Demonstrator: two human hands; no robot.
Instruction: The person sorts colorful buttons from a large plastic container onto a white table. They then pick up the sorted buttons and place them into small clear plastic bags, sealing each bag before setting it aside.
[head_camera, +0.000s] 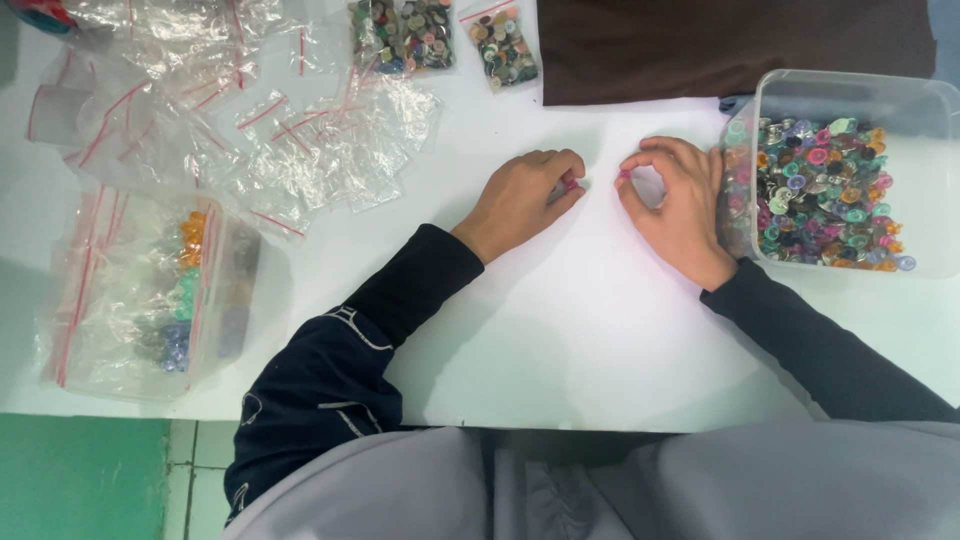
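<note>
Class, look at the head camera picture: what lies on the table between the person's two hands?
Nothing: in the head view only bare white table separates the left hand from the right hand, each pinching a small pink piece.

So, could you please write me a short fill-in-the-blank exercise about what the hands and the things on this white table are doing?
1. The clear plastic tub of mixed coloured buttons sits beside the ____ hand.
2. The left hand and right hand each pinch a small ____ button.
3. The empty clear zip bags with red strips lie to the person's ____.
4. The folded cloth at the table's far edge is dark ____.

Missing words: right; pink; left; brown
</note>
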